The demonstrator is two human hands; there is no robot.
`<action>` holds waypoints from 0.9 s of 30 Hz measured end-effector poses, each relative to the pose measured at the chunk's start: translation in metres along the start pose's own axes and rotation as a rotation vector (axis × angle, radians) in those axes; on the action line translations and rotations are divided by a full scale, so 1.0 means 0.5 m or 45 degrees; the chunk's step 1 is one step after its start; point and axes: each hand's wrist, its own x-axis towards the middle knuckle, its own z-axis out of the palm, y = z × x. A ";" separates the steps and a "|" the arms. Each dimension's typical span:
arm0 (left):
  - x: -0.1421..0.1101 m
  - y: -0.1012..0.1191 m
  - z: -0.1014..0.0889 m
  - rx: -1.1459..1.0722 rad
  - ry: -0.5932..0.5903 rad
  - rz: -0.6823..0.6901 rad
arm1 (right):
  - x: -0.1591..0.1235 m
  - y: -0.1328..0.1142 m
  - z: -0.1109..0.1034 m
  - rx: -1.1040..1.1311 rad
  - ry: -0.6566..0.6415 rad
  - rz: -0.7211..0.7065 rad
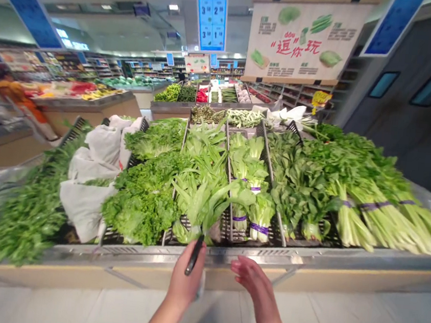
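The left hand [186, 276] is clenched around a slim black object [194, 254], too blurred to name, its tip touching the front of a black crate of long-leaved greens [200, 196]. The right hand [252, 286] is open and empty, fingers loosely curved, just in front of the steel edge of the produce bench [205, 255], nearest purple-banded bundles of pale-stemmed greens [259, 215]. Curly lettuce [141, 210] lies beside them.
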 end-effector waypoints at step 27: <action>-0.096 0.022 -0.016 0.089 0.710 -0.058 | 0.052 0.088 -0.129 -0.355 -0.296 0.435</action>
